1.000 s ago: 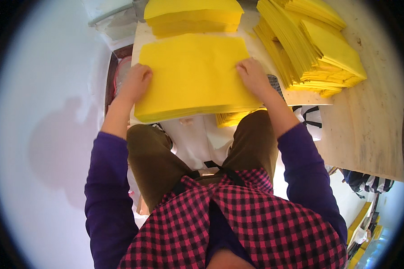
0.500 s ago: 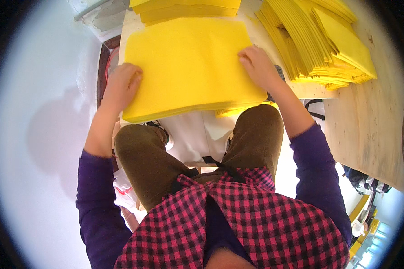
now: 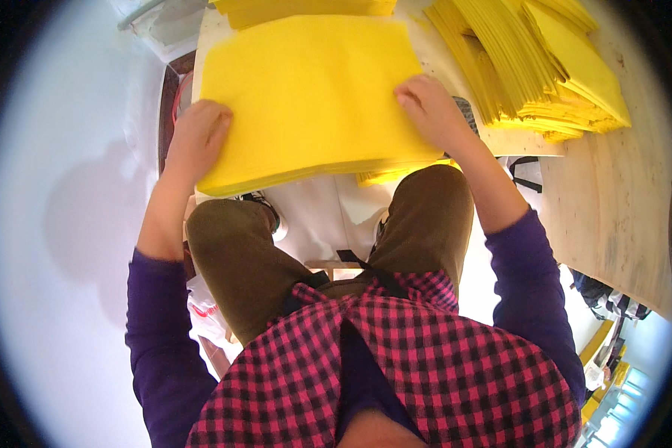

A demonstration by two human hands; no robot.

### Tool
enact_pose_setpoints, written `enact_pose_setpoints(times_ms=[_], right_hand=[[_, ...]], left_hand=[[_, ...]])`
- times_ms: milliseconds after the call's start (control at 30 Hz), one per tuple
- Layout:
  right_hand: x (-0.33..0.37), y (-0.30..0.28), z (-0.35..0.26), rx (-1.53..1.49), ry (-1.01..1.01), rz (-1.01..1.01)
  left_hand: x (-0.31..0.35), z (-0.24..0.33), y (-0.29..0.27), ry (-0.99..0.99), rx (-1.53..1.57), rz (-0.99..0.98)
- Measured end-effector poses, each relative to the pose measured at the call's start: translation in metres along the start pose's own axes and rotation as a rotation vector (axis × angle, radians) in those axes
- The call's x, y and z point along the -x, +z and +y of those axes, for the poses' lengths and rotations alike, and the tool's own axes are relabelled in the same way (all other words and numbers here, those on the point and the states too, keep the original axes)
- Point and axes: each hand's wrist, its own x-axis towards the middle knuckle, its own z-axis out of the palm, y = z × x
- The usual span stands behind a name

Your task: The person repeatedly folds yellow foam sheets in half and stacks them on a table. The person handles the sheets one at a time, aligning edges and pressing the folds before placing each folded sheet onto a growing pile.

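A stack of yellow fabric-like sheets (image 3: 313,97) lies in front of me, its near edge overhanging the table above my knees. My left hand (image 3: 200,136) is closed at the left side of the stack, fingers curled against the edge. On the opposite side my right hand (image 3: 433,112) is closed at the right edge, thumb and fingers pinched together. The fingertips of both hands are partly hidden, so how many sheets they hold cannot be told.
Folded yellow pieces (image 3: 530,67) are piled at the far right of the wooden table (image 3: 605,194). Another yellow stack (image 3: 306,10) stands behind the sheets. A white wall (image 3: 75,201) runs along my left. More yellow material (image 3: 399,175) shows below the near edge, by my right knee.
The whole view has shifted slightly, with the table and stack now higher in the picture. Both hands stay at the same sides of the stack.
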Motion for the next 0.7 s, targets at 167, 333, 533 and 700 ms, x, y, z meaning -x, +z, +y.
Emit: enact_pose_setpoints(times_ms=[167, 333, 533, 700], right_hand=[[-0.044, 0.002, 0.016, -0.023, 0.126, 0.075], [-0.011, -0.012, 0.006, -0.071, 0.094, 0.117], [-0.003, 0.003, 0.006, 0.008, 0.048, 0.088], [-0.032, -0.004, 0.017, -0.032, 0.191, 0.144]], left_hand=[[-0.034, -0.019, 0.003, -0.028, -0.015, 0.114], [-0.005, -0.009, -0.006, -0.054, 0.048, 0.098], [0.001, -0.012, 0.001, -0.026, 0.071, 0.08], [-0.018, -0.019, -0.007, -0.085, 0.073, 0.081]])
